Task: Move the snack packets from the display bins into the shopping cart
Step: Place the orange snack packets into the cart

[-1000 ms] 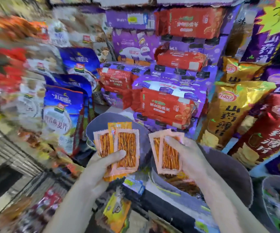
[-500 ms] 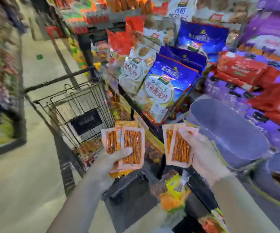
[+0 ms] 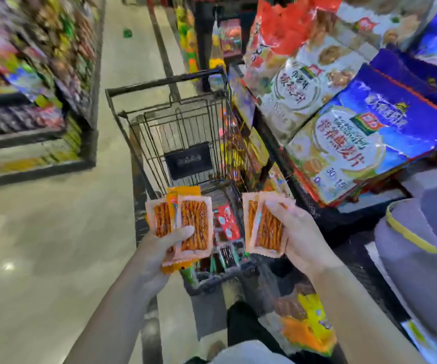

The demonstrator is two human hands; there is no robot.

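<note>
Supermarket aisle (image 3: pixel 41 232), shopping cart (image 3: pixel 165 84) below: left grip (image 3: pixel 159 248) and right grip (image 3: pixel 299 237) each clasp fanned pink-edged packets (image 3: pixel 195 214) of orange sticks.

Shopping cart (image 3: pixel 186 122) stands mid-aisle, between shelving (image 3: pixel 88 143) at left and a display shelf (image 3: pixel 343 219) at right. Left hand (image 3: pixel 159 248) and right hand (image 3: pixel 300 232) hold snack packets (image 3: pixel 193 224) above its near end. Other packets (image 3: pixel 226 219) lie inside. Display bin (image 3: pixel 406 248) sits right of the right hand.

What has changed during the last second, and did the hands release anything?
The left hand and right hand carried their snack packets away from the display bins to over the near end of the shopping cart. Nothing was released or newly taken: each hand still grips its packets.
</note>
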